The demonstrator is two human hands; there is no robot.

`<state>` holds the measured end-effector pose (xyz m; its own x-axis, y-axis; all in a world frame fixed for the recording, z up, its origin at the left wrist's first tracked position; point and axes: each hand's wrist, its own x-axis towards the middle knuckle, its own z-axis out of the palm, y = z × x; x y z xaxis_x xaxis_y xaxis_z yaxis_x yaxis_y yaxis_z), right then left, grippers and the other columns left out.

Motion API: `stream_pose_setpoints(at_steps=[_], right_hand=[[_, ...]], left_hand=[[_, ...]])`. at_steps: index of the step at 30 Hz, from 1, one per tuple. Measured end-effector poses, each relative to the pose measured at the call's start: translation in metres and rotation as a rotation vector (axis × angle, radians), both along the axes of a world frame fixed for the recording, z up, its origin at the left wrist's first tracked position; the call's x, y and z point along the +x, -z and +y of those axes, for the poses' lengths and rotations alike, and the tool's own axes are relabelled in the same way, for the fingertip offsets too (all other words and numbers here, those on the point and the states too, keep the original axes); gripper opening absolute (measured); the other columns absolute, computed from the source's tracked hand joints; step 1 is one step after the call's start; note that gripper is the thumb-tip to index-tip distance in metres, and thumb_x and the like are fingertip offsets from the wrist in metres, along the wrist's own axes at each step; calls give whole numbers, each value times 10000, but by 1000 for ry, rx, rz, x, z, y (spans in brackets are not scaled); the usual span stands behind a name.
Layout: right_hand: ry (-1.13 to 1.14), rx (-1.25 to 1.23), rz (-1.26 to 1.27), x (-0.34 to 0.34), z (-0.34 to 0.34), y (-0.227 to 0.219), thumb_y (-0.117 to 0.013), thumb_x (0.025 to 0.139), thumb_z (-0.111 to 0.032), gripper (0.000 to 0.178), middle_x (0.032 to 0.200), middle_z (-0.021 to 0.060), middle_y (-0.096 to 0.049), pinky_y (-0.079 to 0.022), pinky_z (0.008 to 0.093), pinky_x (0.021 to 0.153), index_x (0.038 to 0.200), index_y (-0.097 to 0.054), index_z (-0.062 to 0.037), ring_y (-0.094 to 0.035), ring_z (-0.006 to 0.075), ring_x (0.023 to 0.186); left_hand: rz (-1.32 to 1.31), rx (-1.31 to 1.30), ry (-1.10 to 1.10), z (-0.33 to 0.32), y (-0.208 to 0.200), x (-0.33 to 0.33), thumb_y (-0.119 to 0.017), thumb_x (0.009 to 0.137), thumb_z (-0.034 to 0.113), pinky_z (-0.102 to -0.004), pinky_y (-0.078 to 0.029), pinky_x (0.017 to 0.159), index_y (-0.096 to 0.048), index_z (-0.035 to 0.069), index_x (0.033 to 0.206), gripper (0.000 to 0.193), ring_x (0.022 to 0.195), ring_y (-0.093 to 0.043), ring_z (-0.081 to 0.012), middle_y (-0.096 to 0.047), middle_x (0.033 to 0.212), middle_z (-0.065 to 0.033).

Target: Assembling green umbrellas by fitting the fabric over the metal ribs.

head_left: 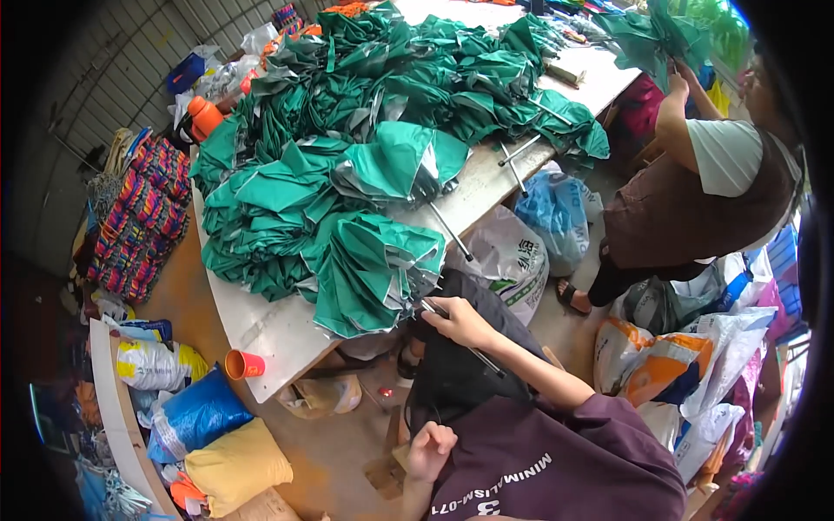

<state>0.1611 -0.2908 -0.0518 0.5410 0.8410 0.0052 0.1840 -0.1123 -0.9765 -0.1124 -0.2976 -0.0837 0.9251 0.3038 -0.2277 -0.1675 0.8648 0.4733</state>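
Note:
My right hand [460, 322] is closed around the thin metal shaft [488, 363] of a green umbrella. The umbrella's gathered canopy [369, 269], with a silvery underside, rests at the table's near edge. Its shaft slants down over my lap, toward my purple shirt. Apart from it, my left hand [432, 450] is raised close in front of my shirt, fingers curled; whatever they may hold is hidden. Beside the held umbrella, another green umbrella [401, 161] lies with its shaft [452, 233] jutting past the table edge. A big heap of green umbrellas [347, 104] lies behind them.
The white table [261, 334] carries a red cup [244, 365] at its near corner and an orange flask [205, 116] at its left side. A co-worker [704, 174] stands at the right, holding a green umbrella [656, 39]. Plastic bags [660, 356] and a yellow cushion-like sack [239, 466] crowd the sides.

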Motion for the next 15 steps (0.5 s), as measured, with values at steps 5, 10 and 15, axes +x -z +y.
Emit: stream_pose_setpoints(at_steps=[5,10,15], right_hand=[[-39,-31,-53,-23,-16,-17,-572,956,-160,205,683,204,-630,-463,407,597,971,-582,43,-628,341,622],[-19,-8,-128,-52,-29,10,-583,945,-133,181,703,256,-568,-441,421,575,969,-565,45,-532,445,661],[-19,-73,-127,-63,-33,33,-576,952,-132,176,694,265,-548,-441,439,576,972,-556,41,-556,461,679]], left_hand=[[187,812,-241,41,-32,-2,-559,939,167,-279,-425,717,-550,31,899,143,761,-533,-165,-568,809,-104],[230,1842,-303,70,-73,78,-554,890,6,-363,-478,800,-619,29,1010,138,953,-619,-224,-674,1041,-100],[526,2191,-222,92,-52,103,-606,843,27,-393,-459,824,-647,60,991,157,963,-597,-271,-678,1094,-55]])
